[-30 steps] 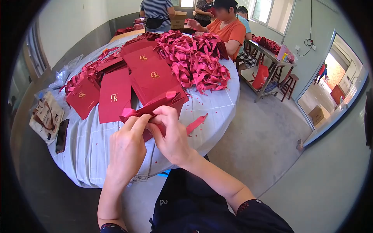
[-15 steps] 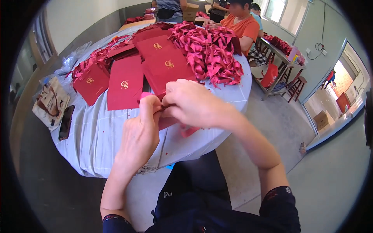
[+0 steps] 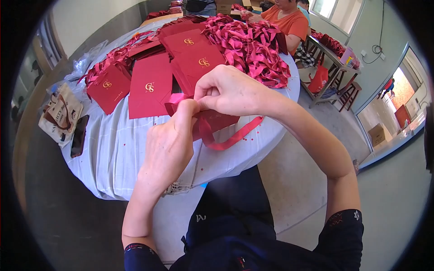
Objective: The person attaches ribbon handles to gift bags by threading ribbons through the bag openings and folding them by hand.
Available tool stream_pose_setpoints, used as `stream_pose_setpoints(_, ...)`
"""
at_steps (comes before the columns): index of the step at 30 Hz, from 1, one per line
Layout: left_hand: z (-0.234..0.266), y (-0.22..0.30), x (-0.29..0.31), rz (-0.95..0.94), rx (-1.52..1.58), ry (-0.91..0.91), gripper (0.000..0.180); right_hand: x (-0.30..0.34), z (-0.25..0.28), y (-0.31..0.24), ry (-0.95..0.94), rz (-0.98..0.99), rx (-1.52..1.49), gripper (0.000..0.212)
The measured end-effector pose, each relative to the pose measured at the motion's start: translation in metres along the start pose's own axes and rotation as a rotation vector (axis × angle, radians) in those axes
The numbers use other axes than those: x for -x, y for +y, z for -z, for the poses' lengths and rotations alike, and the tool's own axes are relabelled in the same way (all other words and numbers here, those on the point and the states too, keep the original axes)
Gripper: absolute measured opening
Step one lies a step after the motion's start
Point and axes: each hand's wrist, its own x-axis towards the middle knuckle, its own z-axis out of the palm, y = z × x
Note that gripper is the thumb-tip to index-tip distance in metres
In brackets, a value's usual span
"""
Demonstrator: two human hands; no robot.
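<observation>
A small red paper bag [image 3: 221, 122] is held up over the near edge of the table. My left hand [image 3: 169, 142] pinches its top edge at the left, beside a short pink ribbon end [image 3: 177, 98]. My right hand [image 3: 233, 92] is closed just above the bag, thumb against fingertips, touching my left fingertips; it seems to grip ribbon, though its fingers mostly cover the spot. A red ribbon loop [image 3: 233, 143] hangs from the bag and curves to the right. Behind lie flat red paper bags [image 3: 151, 97] with gold lettering.
Bunched red ribbons [image 3: 244, 45] are heaped on the far right of the round table with its white cloth [image 3: 106, 158]. A phone [image 3: 79, 135] and a canvas bag [image 3: 61, 115] lie at the left edge. A person in orange [image 3: 287, 22] works beyond the heap.
My right hand has risen a little and turned, its fingers still pinched. The ribbon loop, blurred before, now shows plainly on the right. The view has shifted slightly.
</observation>
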Motion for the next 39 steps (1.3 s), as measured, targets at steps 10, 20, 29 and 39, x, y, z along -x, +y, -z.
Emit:
stream_pose_setpoints(10, 0.0, 0.005, -0.004, -0.103, -0.029, 0.008, 0.033, -0.017, 0.021, -0.006, 0.209, -0.033, -0.211, 0.016)
stream_pose_setpoints(20, -0.003, 0.011, -0.005, -0.054, -0.034, 0.034, 0.021, -0.033, 0.021, -0.01, 0.443, 0.083, -0.342, 0.021)
stream_pose_setpoints(29, -0.008, 0.002, -0.006, -0.066, 0.012, 0.065, 0.031, -0.023, 0.014, 0.001, 0.649, 0.152, -0.287, 0.02)
stream_pose_setpoints(39, -0.01, -0.003, -0.012, 0.114, 0.12, 0.074, 0.061, 0.049, -0.069, 0.006, 0.704, 0.125, 0.232, 0.014)
